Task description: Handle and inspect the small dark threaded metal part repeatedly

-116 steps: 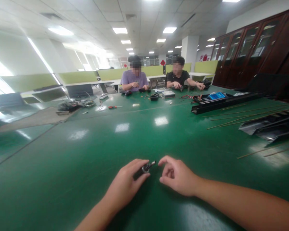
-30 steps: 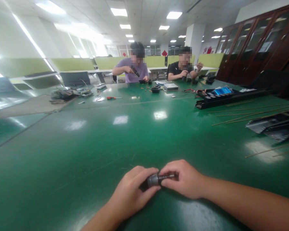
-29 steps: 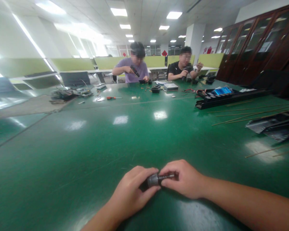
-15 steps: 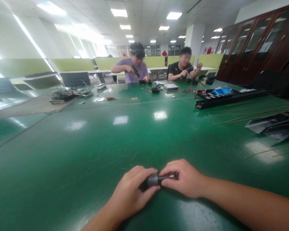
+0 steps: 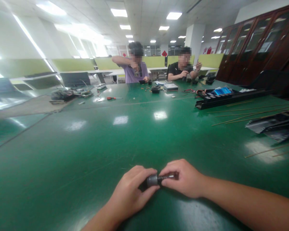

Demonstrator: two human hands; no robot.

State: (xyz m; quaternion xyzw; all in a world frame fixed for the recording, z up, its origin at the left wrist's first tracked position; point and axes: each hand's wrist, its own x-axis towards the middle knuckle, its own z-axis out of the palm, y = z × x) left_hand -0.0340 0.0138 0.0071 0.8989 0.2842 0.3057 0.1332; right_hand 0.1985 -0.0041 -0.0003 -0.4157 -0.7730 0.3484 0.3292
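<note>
Near the front of the green table (image 5: 98, 147), my left hand (image 5: 137, 189) grips a dark cylindrical metal part (image 5: 152, 180) between thumb and fingers. A thinner ridged shaft (image 5: 167, 177) sticks out of its right side, and my right hand (image 5: 183, 179) pinches this shaft. Both hands are close together, with their fingertips nearly meeting around the joint of the two pieces. The far ends of the part are partly hidden by my fingers.
Across the table two people hold dark tools. A red-handled screwdriver (image 5: 111, 98) lies at the far side. Black rails (image 5: 221, 100) and thin rods (image 5: 240, 115) lie at the right, a pile of parts (image 5: 65, 94) at the far left.
My hands and the metal part have hardly moved. Across the table, the person on the left has raised an elbow and turned the tool more upright.
</note>
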